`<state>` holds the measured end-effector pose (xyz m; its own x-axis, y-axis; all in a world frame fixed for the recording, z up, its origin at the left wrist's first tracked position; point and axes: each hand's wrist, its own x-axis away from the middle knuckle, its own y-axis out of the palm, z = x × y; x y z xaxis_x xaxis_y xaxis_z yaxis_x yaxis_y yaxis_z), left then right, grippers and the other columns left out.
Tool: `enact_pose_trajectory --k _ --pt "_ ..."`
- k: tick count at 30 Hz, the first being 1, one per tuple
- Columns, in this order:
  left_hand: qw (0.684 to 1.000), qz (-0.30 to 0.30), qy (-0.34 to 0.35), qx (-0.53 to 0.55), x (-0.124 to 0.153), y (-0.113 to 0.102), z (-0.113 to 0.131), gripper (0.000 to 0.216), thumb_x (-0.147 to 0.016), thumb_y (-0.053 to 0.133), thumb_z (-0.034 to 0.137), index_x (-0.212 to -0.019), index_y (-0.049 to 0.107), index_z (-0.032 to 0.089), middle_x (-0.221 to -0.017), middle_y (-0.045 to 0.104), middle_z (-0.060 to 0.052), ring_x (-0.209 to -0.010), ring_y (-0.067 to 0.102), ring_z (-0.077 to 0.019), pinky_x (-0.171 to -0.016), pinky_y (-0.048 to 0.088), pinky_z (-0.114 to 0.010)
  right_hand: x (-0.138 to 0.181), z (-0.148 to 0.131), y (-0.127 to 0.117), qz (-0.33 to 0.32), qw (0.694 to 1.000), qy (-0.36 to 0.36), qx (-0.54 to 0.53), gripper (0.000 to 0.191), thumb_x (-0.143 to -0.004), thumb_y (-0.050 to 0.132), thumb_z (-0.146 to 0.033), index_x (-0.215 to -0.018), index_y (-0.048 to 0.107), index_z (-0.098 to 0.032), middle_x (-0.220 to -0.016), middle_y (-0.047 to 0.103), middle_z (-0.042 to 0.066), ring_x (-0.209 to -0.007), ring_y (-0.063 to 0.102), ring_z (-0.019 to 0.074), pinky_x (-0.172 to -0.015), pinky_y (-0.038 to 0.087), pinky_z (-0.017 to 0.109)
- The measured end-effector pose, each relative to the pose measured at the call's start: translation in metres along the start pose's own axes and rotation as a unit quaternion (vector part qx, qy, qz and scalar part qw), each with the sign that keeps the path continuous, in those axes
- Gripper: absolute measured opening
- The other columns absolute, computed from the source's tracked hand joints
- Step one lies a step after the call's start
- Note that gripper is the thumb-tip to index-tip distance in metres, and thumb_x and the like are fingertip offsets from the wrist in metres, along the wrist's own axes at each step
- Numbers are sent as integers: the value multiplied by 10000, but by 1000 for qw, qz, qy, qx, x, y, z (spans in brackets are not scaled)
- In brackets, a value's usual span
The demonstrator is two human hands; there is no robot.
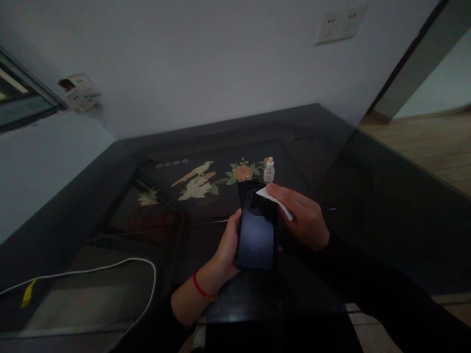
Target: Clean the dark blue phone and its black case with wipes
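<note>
The dark phone (pixel 256 238) is supported above the near part of the desk, tilted, with its patterned lower panel and round upper section facing the wearer. The left hand (pixel 227 250) grips it: the thumb lies along the left edge and the other fingers pass underneath, largely hidden. The right hand (pixel 305 218) pinches a folded white wipe (pixel 270 198) between its fingers (pixel 282 192), over the upper right of the phone; applied pressure cannot be determined. For this apparent wiping step, brace the phone firmly from below, press lightly, and work the flat of the wipe around the raised-looking round section, since a loose corner could drag or miss the edge. A small clear bottle (pixel 269 173) stands upright just beyond the phone on the glossy desk (pixel 326 147); elbow room there appears limited, so strokes should probably run toward the wearer, avoiding a knock.
</note>
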<state>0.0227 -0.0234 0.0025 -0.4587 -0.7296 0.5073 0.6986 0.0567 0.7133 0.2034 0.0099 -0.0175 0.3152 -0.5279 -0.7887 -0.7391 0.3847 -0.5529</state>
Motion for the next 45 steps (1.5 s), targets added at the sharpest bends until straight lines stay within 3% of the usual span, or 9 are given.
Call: enact_pose_trajectory --k 8,14,19,22,27,32,38,45 --pt "997 64 30 12 -6 2 -8 428 -918 450 425 -1197 617 145 -916 726 -89 -829 695 -226 -800 542 -362 -4 -14 12 -64 996 -64 -6 388 -943 430 -63 -1315 538 -102 -1277 634 146 -1269 534 207 -1050 494 378" --pt "997 70 26 11 -4 1 1 479 -939 386 451 -1189 616 113 -881 728 -102 -810 696 -236 -805 540 -380 0 -8 2 -111 982 -145 -41 338 -946 448 -105 -1258 578 -100 -1222 666 154 -1223 576 215 -986 541 367" --pt "999 33 23 1 -1 1 3 507 -946 344 474 -1203 607 124 -908 727 -116 -795 699 -240 -781 549 -398 -1 -1 -3 -21 998 -56 -13 375 -902 499 -60 -1262 586 -125 -1200 680 144 -1186 607 215 -984 543 368" --pt "1000 26 10 5 -2 1 -1 497 -947 347 468 -1219 594 134 -931 724 -116 -795 699 -241 -771 551 -402 -4 -4 3 -12 1000 -19 0 393 -903 480 -45 -1275 580 -123 -1235 659 149 -1206 592 216 -1011 523 375" --pt "999 41 27 2 -7 -1 -7 458 -926 411 448 -1212 600 145 -931 728 -98 -823 697 -237 -791 546 -382 -8 -13 13 -63 995 -70 -34 359 -938 425 -55 -1263 573 -88 -1256 643 165 -1257 545 205 -1042 496 377" --pt "999 46 24 -3 -3 -3 1 491 -945 352 455 -1234 587 135 -908 730 -102 -833 700 -250 -805 542 -403 -4 -6 2 -106 984 -129 -58 296 -956 430 -92 -1195 601 -61 -1233 650 191 -1242 558 222 -985 540 387" --pt "1000 11 19 -10 3 -1 5 525 -948 323 479 -1246 578 131 -934 724 -125 -831 700 -250 -811 541 -417 -6 6 -10 -14 996 -82 -35 368 -923 508 -83 -1282 561 -148 -1233 662 142 -1246 555 220 -1002 529 423" --pt "999 -16 -23 -37 0 -5 -4 578 -930 337 529 -1142 624 74 -905 721 -163 -793 691 -262 -802 538 -449 -10 5 3 -95 989 -115 -19 347 -958 449 -101 -1287 557 -133 -1307 612 145 -1318 476 222 -1053 483 433"
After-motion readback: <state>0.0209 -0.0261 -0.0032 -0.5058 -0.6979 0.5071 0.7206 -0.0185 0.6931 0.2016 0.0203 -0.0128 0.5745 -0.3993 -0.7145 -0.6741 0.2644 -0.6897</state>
